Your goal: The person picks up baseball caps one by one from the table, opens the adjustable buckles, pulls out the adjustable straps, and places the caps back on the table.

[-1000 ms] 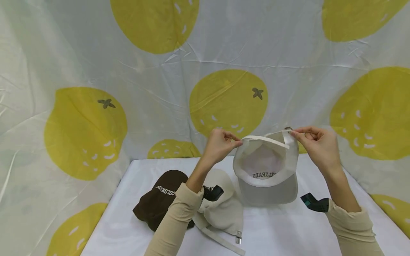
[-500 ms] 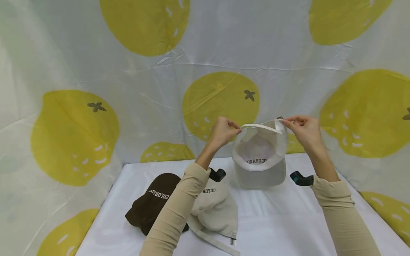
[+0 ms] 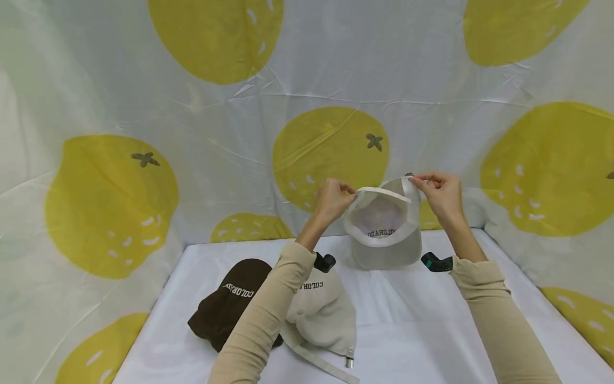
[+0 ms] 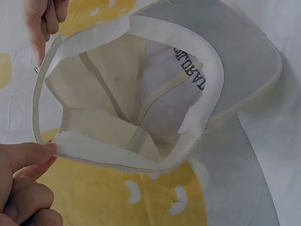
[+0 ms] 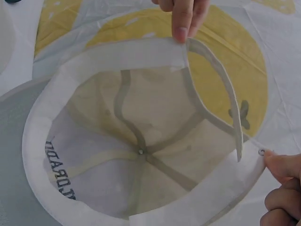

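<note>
A white baseball cap is held up at the far side of the table, its inside facing me and its brim downward. My left hand pinches the back edge of its band at the left, where the strap begins. With thumb and finger, my right hand pinches the opposite back corner beside the small metal buckle. In the right wrist view the strap's free end hangs loose across the back opening. Mirrored dark lettering shows through the front panel. The brim appears at the right of the left wrist view.
A dark brown cap with white lettering lies on the white table, partly behind my left sleeve. Beside it lies a cream cap, its strap undone. A lemon-print cloth hangs behind the table.
The held cap and both hands have moved away from me, toward the back of the table, and a little left. Both hands keep their pinch. The head view has shifted slightly.
</note>
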Available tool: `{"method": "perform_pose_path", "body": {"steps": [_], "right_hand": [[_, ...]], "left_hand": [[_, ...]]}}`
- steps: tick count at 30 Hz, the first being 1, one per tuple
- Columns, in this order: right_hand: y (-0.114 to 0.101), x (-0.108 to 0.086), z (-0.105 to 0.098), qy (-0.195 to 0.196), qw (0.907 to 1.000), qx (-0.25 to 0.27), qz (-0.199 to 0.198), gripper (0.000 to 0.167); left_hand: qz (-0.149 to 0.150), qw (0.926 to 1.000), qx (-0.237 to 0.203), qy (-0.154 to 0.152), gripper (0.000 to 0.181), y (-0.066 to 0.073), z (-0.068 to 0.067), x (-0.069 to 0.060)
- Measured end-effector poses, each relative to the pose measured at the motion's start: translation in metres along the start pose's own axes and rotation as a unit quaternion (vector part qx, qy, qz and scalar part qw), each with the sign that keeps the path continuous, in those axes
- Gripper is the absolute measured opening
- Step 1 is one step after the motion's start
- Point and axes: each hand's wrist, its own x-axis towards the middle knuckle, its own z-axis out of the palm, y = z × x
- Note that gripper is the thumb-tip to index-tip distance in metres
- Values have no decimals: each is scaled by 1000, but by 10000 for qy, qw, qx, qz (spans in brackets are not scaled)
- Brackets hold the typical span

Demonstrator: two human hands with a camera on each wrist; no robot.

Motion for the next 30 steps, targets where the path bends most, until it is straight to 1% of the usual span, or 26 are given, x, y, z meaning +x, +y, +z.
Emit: {"method": "perform_pose_path", "body": {"steps": [3, 6, 8, 12, 15, 19, 20, 23, 27, 30], "right_hand": [[5, -7, -5, -142, 9998, -90, -99, 34], [8, -17, -14, -219, 9995, -148, -163, 33], [10, -25, -20, -250, 9996, -107, -125, 29], [12, -46, -33, -437, 9987, 4, 268, 23], [16, -66, -43, -647, 9960, 31, 610, 25], [25, -92, -53, -683, 9945, -72, 790, 21], [27, -97, -55, -659, 9945, -99, 802, 18], [33, -114, -61, -610, 9954, -376, 642, 18], [38, -133, -68, -627, 9944, -733, 422, 27], [41, -146, -71, -672, 9931, -847, 461, 30]], "left_hand": [[97, 9999, -128, -8, 12, -3, 3, -6], [175, 9995, -271, -30, 11, -1, 3, -15], [199, 9988, -433, -108, 11, 1, 2, -22], [187, 9966, -753, -263, 11, 3, 1, -40], [264, 9937, -1030, -361, 10, 5, 1, -53], [413, 9888, -1329, -534, 10, 8, 0, -70], [438, 9878, -1379, -572, 10, 9, 0, -74], [456, 9850, -1511, -694, 8, 13, 0, -89], [501, 9821, -1574, -905, 7, 17, 4, -112], [522, 9810, -1606, -950, 5, 19, 6, -130]]}}
